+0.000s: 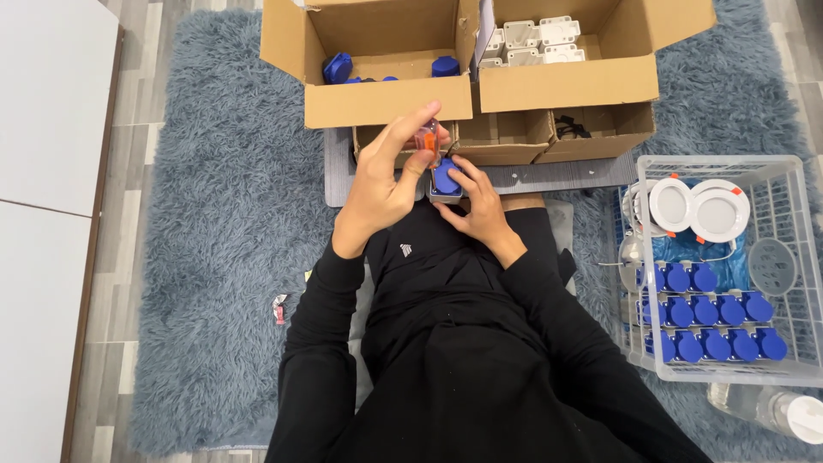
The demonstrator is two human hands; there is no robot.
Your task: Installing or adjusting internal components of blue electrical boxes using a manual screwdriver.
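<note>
Shaggy blue-grey rug (214, 257) underfoot; at twelve o'clock the left hand (381, 184) grips an orange-handled screwdriver (426, 139), the right hand (476, 201) clasps a grey box with blue cap (446, 182). Fastening step; calls for steady alignment.

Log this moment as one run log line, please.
left hand: grips orange-handled tool | right hand: holds blue-capped grey part | basket: rows of blue-capped parts | boxes: open
</note>
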